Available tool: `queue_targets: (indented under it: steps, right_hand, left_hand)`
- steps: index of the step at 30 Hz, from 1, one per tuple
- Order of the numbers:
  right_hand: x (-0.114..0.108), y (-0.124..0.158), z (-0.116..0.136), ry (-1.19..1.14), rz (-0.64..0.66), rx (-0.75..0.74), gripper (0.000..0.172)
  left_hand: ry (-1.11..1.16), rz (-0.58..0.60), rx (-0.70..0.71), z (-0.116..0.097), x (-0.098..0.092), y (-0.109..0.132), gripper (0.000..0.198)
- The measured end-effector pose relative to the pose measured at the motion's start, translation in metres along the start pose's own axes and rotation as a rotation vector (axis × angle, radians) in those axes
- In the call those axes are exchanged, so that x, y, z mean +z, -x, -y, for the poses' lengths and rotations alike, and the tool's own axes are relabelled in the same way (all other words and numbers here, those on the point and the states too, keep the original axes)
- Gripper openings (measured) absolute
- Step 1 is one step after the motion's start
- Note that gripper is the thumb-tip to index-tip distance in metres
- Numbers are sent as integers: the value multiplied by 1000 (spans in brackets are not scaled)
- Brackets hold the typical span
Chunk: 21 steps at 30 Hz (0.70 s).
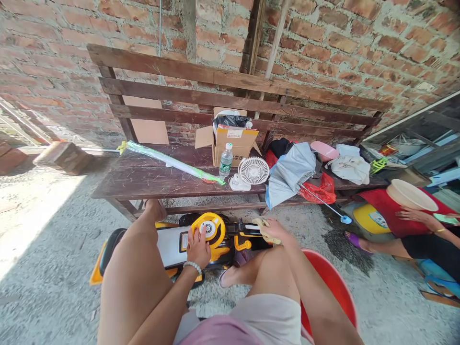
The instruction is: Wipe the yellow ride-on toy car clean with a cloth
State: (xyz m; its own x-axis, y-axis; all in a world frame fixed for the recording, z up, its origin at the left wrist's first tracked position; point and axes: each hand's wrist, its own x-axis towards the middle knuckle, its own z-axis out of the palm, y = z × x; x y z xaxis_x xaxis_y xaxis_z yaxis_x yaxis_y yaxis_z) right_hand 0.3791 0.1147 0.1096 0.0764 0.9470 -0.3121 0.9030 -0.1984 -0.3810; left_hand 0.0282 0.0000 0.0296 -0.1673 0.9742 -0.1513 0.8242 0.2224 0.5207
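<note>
A yellow, white and black ride-on toy vehicle (168,242) stands on the concrete between my legs. My left hand (199,249) lies over the lower left of its yellow steering wheel (216,224), fingers curled across the rim toward the hub. A crumpled pale yellow cloth (265,231) is bunched in my right hand (276,230), which is closed on it. The cloth touches the toy's yellow and black front arm (249,228). Below that arm a yellow handle (243,245) sticks out.
Ahead stands a wooden bench (179,184) bearing a carton (235,151), a water bottle (226,162), a white fan (253,171) and a silver umbrella (291,172). A red tub (330,282) is by my right leg. Another person's hand (419,218) touches a beige basin (409,194).
</note>
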Motion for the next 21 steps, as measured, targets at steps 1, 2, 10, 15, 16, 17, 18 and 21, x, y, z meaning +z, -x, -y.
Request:
queue_targets:
  steps: [1, 2, 10, 15, 16, 17, 18, 21]
  right_hand:
    - [4, 1, 0, 29, 40, -18, 20]
    - [6, 2, 0, 62, 87, -25, 25]
    - [0, -17, 11, 68, 225, -15, 15]
    - [12, -35, 62, 11, 129, -261, 56]
    - [14, -37, 71, 49, 146, -283, 54]
    - [16, -38, 78, 95, 173, -280, 48]
    - [18, -40, 82, 134, 202, -253, 41]
    - [20, -40, 76, 166, 221, -127, 22]
  left_hand:
    - [5, 0, 6, 0, 1, 0, 69]
    - [8, 1, 11, 1, 1, 0, 69]
    - [6, -2, 17, -1, -1, 1, 69]
    - [19, -24, 26, 2, 1, 2, 71]
    - [22, -29, 30, 3, 2, 2, 71]
    - [26, -36, 35, 5, 3, 2, 70]
    - [29, -43, 41, 6, 4, 2, 71]
    - [25, -63, 57, 9, 9, 1, 71]
